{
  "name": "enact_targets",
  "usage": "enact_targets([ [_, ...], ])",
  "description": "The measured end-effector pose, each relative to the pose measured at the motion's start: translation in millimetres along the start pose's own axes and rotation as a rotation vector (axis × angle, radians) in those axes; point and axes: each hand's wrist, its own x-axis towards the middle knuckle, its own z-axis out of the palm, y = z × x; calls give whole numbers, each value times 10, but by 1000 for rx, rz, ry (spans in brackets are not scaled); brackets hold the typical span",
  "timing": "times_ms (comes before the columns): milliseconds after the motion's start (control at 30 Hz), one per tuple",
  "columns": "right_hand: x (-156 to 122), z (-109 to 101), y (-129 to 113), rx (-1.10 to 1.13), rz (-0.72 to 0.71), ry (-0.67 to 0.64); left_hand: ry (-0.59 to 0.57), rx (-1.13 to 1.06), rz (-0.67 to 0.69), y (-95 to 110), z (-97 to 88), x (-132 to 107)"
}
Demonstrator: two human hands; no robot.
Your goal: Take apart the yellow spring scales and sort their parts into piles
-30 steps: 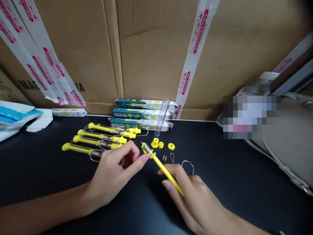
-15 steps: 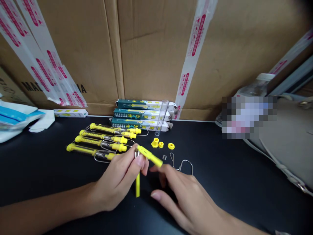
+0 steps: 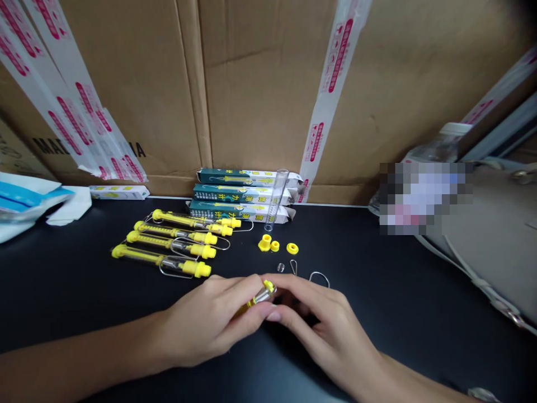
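My left hand (image 3: 213,313) is closed around the inner part of a spring scale (image 3: 260,295), a metal spring with yellow plastic pieces. The spring's end shows between thumb and forefinger; most of the rest is covered by the fingers. My right hand (image 3: 331,324) meets it from the right, thumb and forefinger pinched at the yellow tip. Just beyond the hands lie a small loose spring (image 3: 281,267) and a bent wire hook (image 3: 321,277), partly hidden by my right hand. Farther back are a yellow flanged cap (image 3: 264,243), a small yellow bushing (image 3: 274,246) and a yellow ring (image 3: 292,248).
Several assembled spring scales (image 3: 172,236) lie side by side at left. A clear tube (image 3: 276,201) leans on stacked small boxes (image 3: 235,211). A large carton (image 3: 260,101) walls off the back. At right are a bottle (image 3: 448,143) and a beige bag (image 3: 495,246).
Both hands have come together and the spring part has turned, its yellow pieces now mostly covered. My right thumb and forefinger have closed in on its tip.
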Motion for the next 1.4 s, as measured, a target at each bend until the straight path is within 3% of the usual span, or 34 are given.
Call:
enact_targets([
  [133, 0, -15, -4, -68, 30, 111, 52, 106, 48, 1, 3, 5],
  [300, -17, 2, -7, -5, 46, 162, 117, 75, 26, 1, 9, -2],
  [700, -40, -25, -29, -11, -18, 159, 109, 120, 54, 9, 0, -2],
  [933, -58, -2, -54, 113, 121, 134, 164, 255, 96, 1, -7, 11],
  [1233, -19, -8, -41, 108, 101, 131, 116, 404, -2, -46, 76, -48],
  [1400, 0, -14, -29, 105, 111, 95, 158, 370, 51, -37, 68, -21],
])
